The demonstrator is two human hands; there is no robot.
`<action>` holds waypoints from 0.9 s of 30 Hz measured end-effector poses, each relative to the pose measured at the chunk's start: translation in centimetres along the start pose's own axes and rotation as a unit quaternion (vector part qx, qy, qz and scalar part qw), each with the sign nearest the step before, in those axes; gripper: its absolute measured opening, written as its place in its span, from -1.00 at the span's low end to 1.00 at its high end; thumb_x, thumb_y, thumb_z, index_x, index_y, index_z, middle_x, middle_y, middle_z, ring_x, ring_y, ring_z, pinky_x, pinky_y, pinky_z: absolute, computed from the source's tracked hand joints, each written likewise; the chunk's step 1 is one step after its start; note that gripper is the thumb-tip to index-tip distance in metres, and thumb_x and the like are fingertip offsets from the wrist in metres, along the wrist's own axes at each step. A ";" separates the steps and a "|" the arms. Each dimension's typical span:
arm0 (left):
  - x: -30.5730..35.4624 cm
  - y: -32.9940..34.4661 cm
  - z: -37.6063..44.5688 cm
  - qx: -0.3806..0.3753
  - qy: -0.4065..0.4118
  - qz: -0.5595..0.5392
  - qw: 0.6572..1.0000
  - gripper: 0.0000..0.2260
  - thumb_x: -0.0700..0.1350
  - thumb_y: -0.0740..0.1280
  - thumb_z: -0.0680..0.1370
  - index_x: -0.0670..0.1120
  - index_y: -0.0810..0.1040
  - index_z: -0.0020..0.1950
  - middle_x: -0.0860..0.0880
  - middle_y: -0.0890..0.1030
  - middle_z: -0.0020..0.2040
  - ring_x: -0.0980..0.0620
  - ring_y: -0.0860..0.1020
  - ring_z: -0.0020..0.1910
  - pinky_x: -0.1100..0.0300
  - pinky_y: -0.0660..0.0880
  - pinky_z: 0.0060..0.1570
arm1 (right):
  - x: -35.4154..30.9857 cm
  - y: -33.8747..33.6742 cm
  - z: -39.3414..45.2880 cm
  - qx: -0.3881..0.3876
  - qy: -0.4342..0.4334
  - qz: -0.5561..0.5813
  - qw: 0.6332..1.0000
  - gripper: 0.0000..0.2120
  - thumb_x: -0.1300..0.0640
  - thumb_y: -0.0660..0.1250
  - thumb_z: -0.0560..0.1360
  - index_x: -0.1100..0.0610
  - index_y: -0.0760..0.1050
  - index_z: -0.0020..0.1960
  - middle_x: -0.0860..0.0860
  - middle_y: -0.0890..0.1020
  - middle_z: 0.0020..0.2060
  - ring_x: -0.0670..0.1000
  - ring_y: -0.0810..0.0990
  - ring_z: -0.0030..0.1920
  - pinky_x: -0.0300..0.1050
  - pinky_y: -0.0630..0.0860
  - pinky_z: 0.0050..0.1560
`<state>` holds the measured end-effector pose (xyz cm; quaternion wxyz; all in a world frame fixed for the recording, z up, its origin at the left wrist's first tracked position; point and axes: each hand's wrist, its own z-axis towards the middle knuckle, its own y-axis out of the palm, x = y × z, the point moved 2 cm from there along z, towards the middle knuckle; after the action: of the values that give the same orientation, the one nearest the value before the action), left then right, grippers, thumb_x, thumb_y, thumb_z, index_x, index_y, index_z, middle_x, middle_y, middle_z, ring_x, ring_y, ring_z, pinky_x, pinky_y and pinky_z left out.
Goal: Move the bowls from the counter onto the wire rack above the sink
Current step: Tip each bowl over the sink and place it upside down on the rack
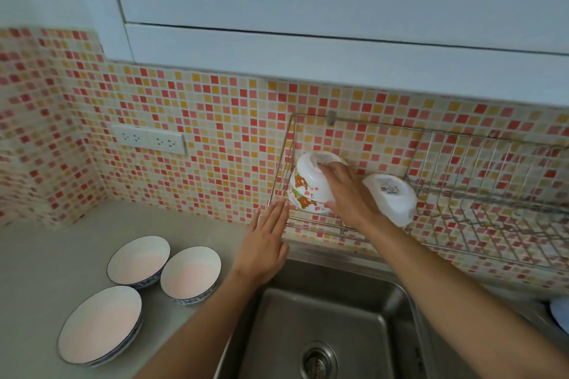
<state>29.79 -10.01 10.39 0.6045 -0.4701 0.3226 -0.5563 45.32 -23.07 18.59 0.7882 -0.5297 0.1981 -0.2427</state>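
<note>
A wire rack hangs on the tiled wall above the sink. At its left end my right hand grips an upside-down white bowl with orange pattern, which sits on top of another patterned bowl. A plain white bowl lies upside down in the rack just right of my hand. My left hand is flat and open, fingertips near the rack's left front corner, holding nothing. Three white bowls with blue rims stand on the counter: one at the back, one beside it, one at the front.
White cabinets overhang the rack closely. A double wall socket sits on the tiles to the left. A blue-white object shows at the right edge by the sink. The rack's right part holds upright plate wires.
</note>
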 end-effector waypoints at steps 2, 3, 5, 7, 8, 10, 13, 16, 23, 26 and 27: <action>0.0 0.0 0.0 -0.002 -0.005 -0.003 1.000 -0.43 0.11 -0.12 0.56 0.03 -0.20 0.54 0.10 -0.18 0.54 0.11 -0.25 0.51 0.05 -0.34 0.43 | 0.1 0.4 0.2 -0.014 -0.026 -0.019 0.999 -0.15 0.19 0.50 0.38 0.09 0.12 0.53 0.04 0.28 0.46 0.12 0.25 0.44 0.04 0.36 0.35; 0.1 0.0 0.0 -0.003 -0.007 -0.005 1.000 -0.43 0.11 -0.12 0.55 0.04 -0.20 0.53 0.10 -0.18 0.54 0.12 -0.25 0.50 0.05 -0.35 0.42 | 0.1 0.6 0.3 -0.021 -0.042 -0.030 0.998 -0.16 0.19 0.51 0.38 0.10 0.13 0.53 0.05 0.29 0.46 0.11 0.25 0.44 0.03 0.34 0.36; 0.2 -0.1 0.0 -0.002 -0.014 -0.012 1.000 -0.43 0.12 -0.13 0.55 0.05 -0.19 0.53 0.12 -0.19 0.53 0.13 -0.26 0.50 0.06 -0.38 0.41 | 0.2 0.9 0.5 -0.026 -0.060 -0.038 0.997 -0.16 0.19 0.52 0.37 0.12 0.15 0.52 0.05 0.31 0.46 0.11 0.27 0.44 0.01 0.31 0.38; 0.3 -0.2 -0.1 -0.003 -0.016 -0.016 1.000 -0.43 0.14 -0.17 0.54 0.05 -0.20 0.53 0.13 -0.20 0.52 0.13 -0.26 0.50 0.07 -0.37 0.41 | 0.4 1.3 0.5 -0.026 -0.055 -0.017 0.998 -0.16 0.20 0.53 0.36 0.12 0.17 0.51 0.05 0.31 0.46 0.12 0.26 0.45 0.02 0.30 0.39; 0.3 -0.2 -0.1 -0.005 -0.016 -0.018 1.000 -0.43 0.15 -0.19 0.53 0.06 -0.20 0.53 0.13 -0.20 0.52 0.13 -0.25 0.50 0.07 -0.37 0.41 | 0.5 1.5 0.5 -0.030 -0.046 -0.001 0.998 -0.17 0.20 0.53 0.36 0.10 0.18 0.51 0.05 0.30 0.46 0.11 0.25 0.46 0.04 0.29 0.40; 0.4 -0.3 0.0 -0.003 -0.015 -0.022 1.000 -0.42 0.16 -0.22 0.53 0.05 -0.19 0.53 0.13 -0.20 0.52 0.12 -0.25 0.50 0.07 -0.35 0.42 | 0.9 1.8 0.3 -0.036 -0.029 0.036 0.998 -0.18 0.21 0.52 0.37 0.07 0.18 0.51 0.02 0.27 0.48 0.10 0.22 0.48 0.05 0.27 0.42; 0.6 -0.4 0.1 0.004 -0.014 -0.027 1.000 -0.41 0.19 -0.33 0.53 0.03 -0.14 0.54 0.12 -0.17 0.52 0.11 -0.22 0.51 0.05 -0.30 0.46 | 1.3 1.8 0.0 -0.035 -0.012 0.081 0.996 -0.24 0.19 0.47 0.44 0.04 0.16 0.53 0.00 0.20 0.52 0.08 0.15 0.52 0.07 0.20 0.46; 1.2 -1.0 0.9 0.014 -0.005 -0.019 1.000 -0.36 0.22 -0.41 0.51 0.01 -0.11 0.54 0.10 -0.16 0.52 0.09 -0.23 0.51 0.07 -0.37 0.42 | 1.5 1.8 -0.9 0.007 0.055 0.147 0.988 -0.30 0.05 0.39 0.51 0.00 0.11 0.54 -0.04 0.12 0.55 0.03 0.09 0.54 0.06 0.18 0.49; 2.9 -1.6 6.9 0.003 0.018 -0.062 0.998 -0.46 0.20 -0.27 0.56 0.09 -0.22 0.53 0.03 -0.21 0.55 0.03 -0.23 0.52 0.04 -0.21 0.49 | 1.0 2.7 -3.3 0.020 0.147 0.149 0.978 -0.34 -0.19 0.17 0.57 0.00 0.01 0.55 0.01 0.24 0.52 0.09 0.33 0.46 0.08 0.36 0.36; 2.3 -0.6 8.7 -0.016 -0.005 -0.086 0.996 -0.43 0.25 -0.30 0.54 0.11 -0.26 0.52 0.01 -0.21 0.56 0.00 -0.22 0.52 -0.04 -0.14 0.51 | 0.8 2.5 -3.2 0.012 0.135 0.132 0.982 -0.40 -0.12 0.16 0.60 0.05 0.06 0.54 0.05 0.41 0.43 0.10 0.49 0.33 0.03 0.47 0.25; 2.0 -0.2 9.1 -0.023 -0.012 -0.099 0.995 -0.42 0.27 -0.32 0.52 0.12 -0.27 0.51 0.00 -0.20 0.56 -0.02 -0.19 0.53 -0.09 -0.09 0.51 | 0.8 2.4 -3.2 0.008 0.133 0.127 0.983 -0.41 -0.10 0.16 0.61 0.07 0.05 0.54 0.07 0.43 0.41 0.11 0.51 0.30 0.03 0.49 0.22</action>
<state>38.40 -10.06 14.03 0.5389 -0.5204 0.2797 -0.6004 44.52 -25.11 15.18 0.7833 -0.4570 0.3651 -0.2106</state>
